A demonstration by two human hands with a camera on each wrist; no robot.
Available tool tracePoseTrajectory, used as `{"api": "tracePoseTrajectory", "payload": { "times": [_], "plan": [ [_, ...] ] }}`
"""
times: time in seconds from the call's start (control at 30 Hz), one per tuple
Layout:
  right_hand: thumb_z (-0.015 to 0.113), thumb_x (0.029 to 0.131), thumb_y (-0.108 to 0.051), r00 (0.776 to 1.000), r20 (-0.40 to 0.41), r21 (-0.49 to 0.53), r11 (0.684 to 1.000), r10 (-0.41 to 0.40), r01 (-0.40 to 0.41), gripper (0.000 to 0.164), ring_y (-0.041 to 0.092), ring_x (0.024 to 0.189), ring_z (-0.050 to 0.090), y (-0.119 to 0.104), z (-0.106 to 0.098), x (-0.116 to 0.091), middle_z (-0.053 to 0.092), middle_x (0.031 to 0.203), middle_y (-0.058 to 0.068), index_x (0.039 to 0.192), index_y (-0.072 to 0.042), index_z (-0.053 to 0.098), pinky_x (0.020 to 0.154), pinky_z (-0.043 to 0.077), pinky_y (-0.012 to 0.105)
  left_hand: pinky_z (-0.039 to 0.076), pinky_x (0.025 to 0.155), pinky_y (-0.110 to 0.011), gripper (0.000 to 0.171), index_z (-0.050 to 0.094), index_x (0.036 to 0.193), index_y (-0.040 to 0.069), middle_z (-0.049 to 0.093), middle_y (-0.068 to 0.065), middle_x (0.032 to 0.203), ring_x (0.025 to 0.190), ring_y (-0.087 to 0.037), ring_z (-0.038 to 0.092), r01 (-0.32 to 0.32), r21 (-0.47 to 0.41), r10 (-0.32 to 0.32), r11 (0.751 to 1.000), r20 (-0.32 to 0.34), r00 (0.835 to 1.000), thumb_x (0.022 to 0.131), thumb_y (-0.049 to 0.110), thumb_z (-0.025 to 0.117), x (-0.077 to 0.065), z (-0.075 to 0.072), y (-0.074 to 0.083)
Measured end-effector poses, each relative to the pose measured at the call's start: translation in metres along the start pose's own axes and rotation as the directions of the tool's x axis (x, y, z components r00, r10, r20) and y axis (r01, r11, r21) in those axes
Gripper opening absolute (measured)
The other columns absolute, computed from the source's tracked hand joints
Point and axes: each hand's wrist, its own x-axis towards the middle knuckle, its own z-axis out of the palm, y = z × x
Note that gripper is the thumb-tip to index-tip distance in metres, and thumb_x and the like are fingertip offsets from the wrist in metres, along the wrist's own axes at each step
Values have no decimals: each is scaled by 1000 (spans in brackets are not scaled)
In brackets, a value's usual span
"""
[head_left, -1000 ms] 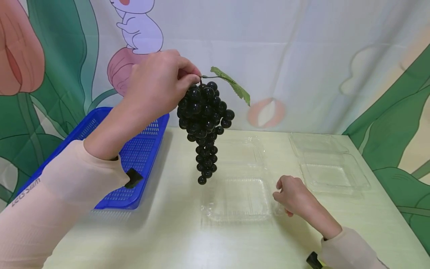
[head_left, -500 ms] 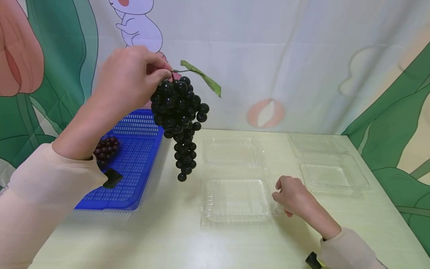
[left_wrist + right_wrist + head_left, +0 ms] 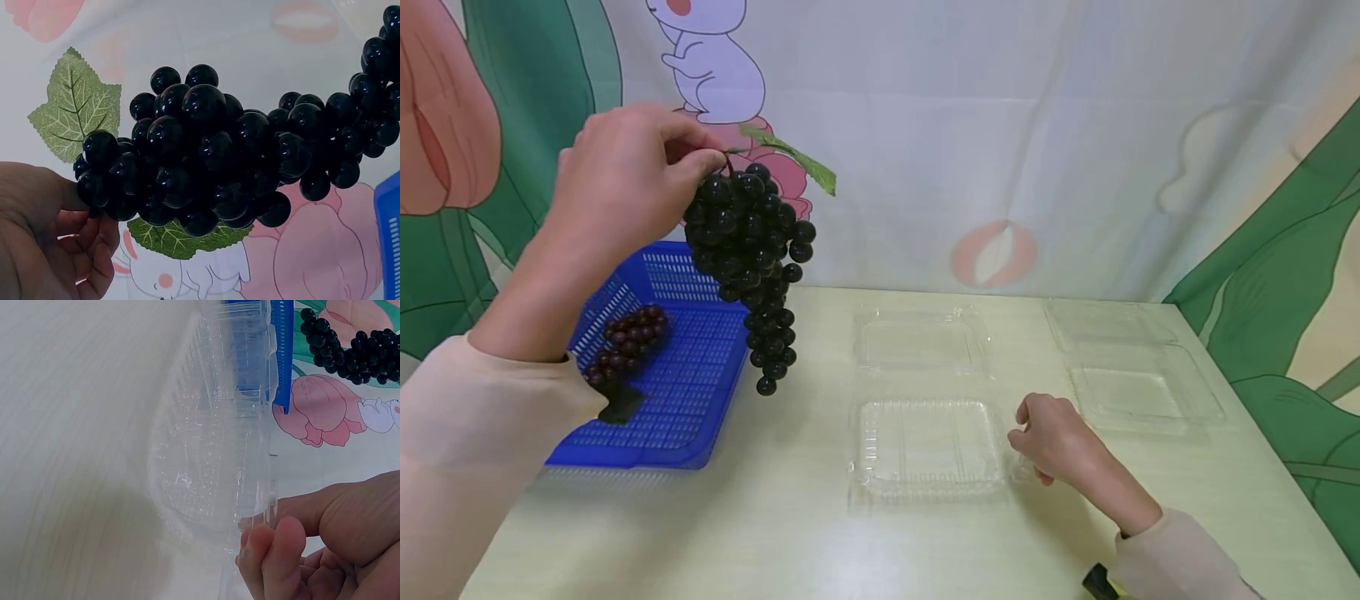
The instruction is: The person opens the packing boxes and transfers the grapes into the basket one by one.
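My left hand (image 3: pixel 625 179) pinches the stem of a bunch of black grapes (image 3: pixel 748 242), which hangs in the air in front of the blue basket's right side. Green leaves (image 3: pixel 75 106) spread from the stem. At the right edge of an opened clear plastic clamshell box (image 3: pixel 928 446), my right hand (image 3: pixel 1060 442) pinches the rim between thumb and fingers, as the right wrist view shows. The lid (image 3: pixel 921 342) of that box lies folded back toward the curtain. Inside the blue basket (image 3: pixel 692 450) rests a bunch of dark red grapes (image 3: pixel 632 337), partly behind my left sleeve.
A second opened clear clamshell box (image 3: pixel 1142 392) lies at the back right of the pale table (image 3: pixel 775 533). Behind the table hangs a printed curtain (image 3: pixel 1112 167).
My left hand has carried the black grapes leftward, from above the near box toward the blue basket. The dark red grapes have come into sight. My right hand has stayed at the box's rim.
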Motion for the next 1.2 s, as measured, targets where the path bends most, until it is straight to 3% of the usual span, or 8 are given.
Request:
{"api": "tracePoseTrajectory", "payload": {
  "times": [0.17, 0.53, 0.7, 0.8, 0.93, 1.2],
  "plan": [
    [59, 94, 1, 1000, -5, -4, 1000, -3, 3, 22, 16, 38, 54, 1, 1, 1, 58, 53, 8, 113, 11, 56, 51, 44, 29, 36, 92, -67, 37, 69, 131, 3, 63, -22, 127, 116, -42, 53, 49, -11, -49, 999, -2, 999, 109, 28, 52, -2, -4, -11],
    [59, 95, 1, 1000, -5, -2, 1000, -8, 8, 26, 15, 37, 51, 2, 3, 1, 57, 51, 8, 117, 13, 57, 51, 46, 29, 35, 86, -63, 38, 69, 130, 3, 61, -24, 123, 115, -43, 51, 91, 7, -91, 996, -12, 996, 109, 29, 52, -8, -8, -31],
    [59, 94, 1, 1000, -9, 0, 1000, -8, 8, 26, 15, 36, 51, 2, 4, 1, 57, 52, 8, 116, 13, 56, 50, 46, 29, 34, 91, -71, 39, 69, 130, 3, 63, -25, 120, 116, -44, 50, 127, 30, -126, 991, -16, 992, 109, 30, 51, -9, -11, -37],
    [59, 94, 1, 1000, -13, 0, 1000, -10, 10, 25, 14, 36, 51, 1, 4, 0, 57, 52, 8, 116, 13, 57, 50, 46, 29, 40, 85, -65, 40, 68, 131, 1, 62, -27, 120, 116, -45, 50, 139, 48, -138, 989, -16, 990, 109, 30, 51, -9, -14, -41],
    [58, 94, 1, 1000, -13, 4, 1000, -15, 15, 25, 14, 36, 50, 1, 4, 0, 57, 51, 7, 115, 13, 57, 51, 46, 29, 41, 63, -49, 41, 67, 131, -1, 63, -29, 117, 107, -43, 51, 144, 63, -143, 988, -19, 990, 110, 30, 51, -10, -17, -46],
    [58, 94, 1, 1000, -12, 3, 1000, -16, 16, 26, 14, 35, 49, 1, 3, 0, 55, 49, 7, 116, 14, 56, 49, 44, 28, 43, 56, -44, 41, 65, 131, -5, 60, -31, 119, 104, -43, 48, 162, 77, -159, 984, -39, 986, 110, 27, 50, -10, -22, -56]
  ]
}}
